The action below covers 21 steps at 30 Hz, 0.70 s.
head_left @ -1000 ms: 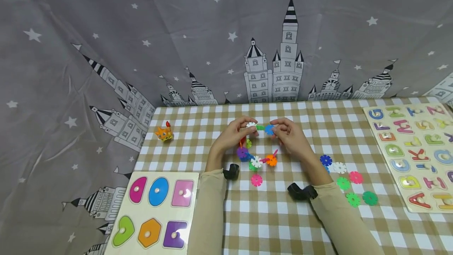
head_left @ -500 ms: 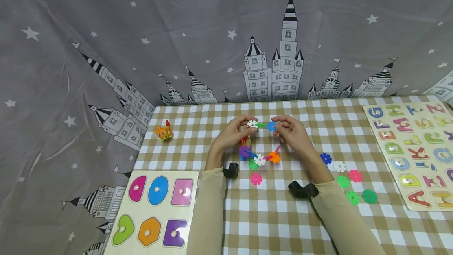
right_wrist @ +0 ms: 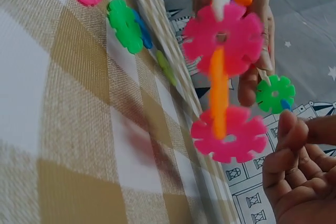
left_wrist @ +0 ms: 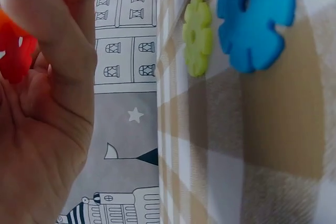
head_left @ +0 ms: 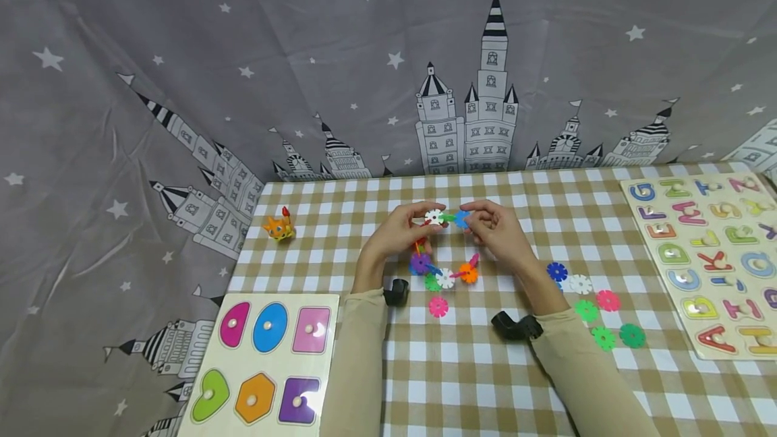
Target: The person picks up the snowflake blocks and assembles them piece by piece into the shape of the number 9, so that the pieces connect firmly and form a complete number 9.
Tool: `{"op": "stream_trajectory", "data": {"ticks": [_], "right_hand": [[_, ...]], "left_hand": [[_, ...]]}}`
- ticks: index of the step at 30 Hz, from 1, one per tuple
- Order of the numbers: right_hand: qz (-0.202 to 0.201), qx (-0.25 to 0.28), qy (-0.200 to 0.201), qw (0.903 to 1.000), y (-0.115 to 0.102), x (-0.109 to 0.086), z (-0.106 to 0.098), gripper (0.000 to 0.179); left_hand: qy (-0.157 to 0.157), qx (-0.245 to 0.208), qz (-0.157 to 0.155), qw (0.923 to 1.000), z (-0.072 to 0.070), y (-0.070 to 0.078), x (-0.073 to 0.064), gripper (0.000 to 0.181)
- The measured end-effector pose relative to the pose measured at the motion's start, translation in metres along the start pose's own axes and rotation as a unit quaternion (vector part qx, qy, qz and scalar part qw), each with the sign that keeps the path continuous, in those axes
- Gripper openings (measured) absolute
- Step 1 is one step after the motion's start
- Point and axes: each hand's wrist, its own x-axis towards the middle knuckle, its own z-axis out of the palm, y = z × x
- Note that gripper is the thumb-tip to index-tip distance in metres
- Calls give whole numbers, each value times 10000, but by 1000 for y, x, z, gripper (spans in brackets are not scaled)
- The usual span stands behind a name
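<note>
My left hand (head_left: 394, 233) pinches a white snowflake disc (head_left: 434, 217), one link in a chain of slotted plastic discs. Joined to it is a green disc (right_wrist: 275, 94), edge-on in the head view. Opposite, my right hand (head_left: 502, 235) pinches a blue disc (head_left: 462, 220) at the green one's right edge. From the left hand the chain hangs in a curve through a purple disc (head_left: 420, 263) and another white disc (head_left: 445, 278) to an orange disc (head_left: 469, 273). In the right wrist view, pink discs (right_wrist: 229, 135) form its free end. Red links (left_wrist: 16, 59) lie against the left palm.
Loose discs lie below the chain, including a pink one (head_left: 439, 307) and a green one (right_wrist: 125, 26). Several more, such as a dark blue disc (head_left: 556, 271), lie right. A shape puzzle (head_left: 330, 349), a letter puzzle (head_left: 692, 349) and an orange toy figure (head_left: 279, 228) surround the work.
Both hands keep their pinches and stay nearly in place. The hanging part of the chain has swung slightly right. The blue disc rose a little, then came back down beside the green one.
</note>
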Motion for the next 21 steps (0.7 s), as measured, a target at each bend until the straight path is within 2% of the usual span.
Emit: {"op": "stream_trajectory", "data": {"ticks": [5,8,15,21], "right_hand": [[-145,88,92,9998,2,0,2,26],[-220,78,188,9996,3,0,5,24],[-145,-96,233,9996,4,0,7,23],[-57,22,244,9997,3,0,7,25]], "left_hand": [[29,93,-214,9997,1,4,-1,46],[45,173,-209,9996,1,3,-2,46],[39,247,-284,9993,4,1,-2,44],[76,283,-324,9990,4,1,-1,45]]}}
